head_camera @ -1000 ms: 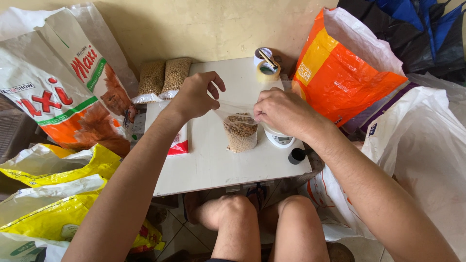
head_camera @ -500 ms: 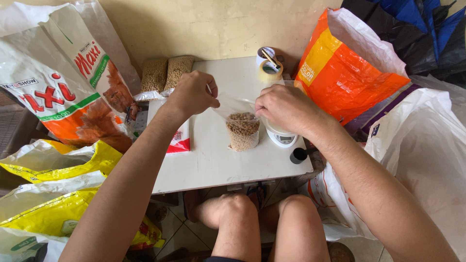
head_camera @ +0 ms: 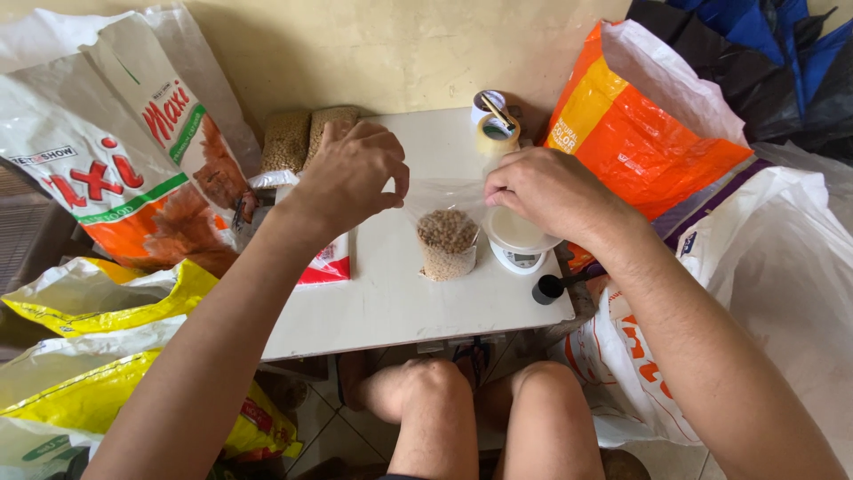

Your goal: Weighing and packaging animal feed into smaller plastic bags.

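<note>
Place: an informal home repacking spot for pet feed.
Floor: tiled, under a small white table [head_camera: 391, 302] set against a plain yellowish wall [head_camera: 382, 53].
At 9 o'clock: big printed feed sacks [head_camera: 107, 178].
At 2 o'clock: an orange sack [head_camera: 640, 133].
On the table: a small scale [head_camera: 520, 253] and filled pellet bags [head_camera: 306, 138].

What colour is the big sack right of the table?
Orange with a yellow band, sack, head view.

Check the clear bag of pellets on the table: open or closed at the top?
Open. Both hands, left hand and right hand, stretch the clear bag's mouth wide above the pellets; no knot or seal visible.
</note>
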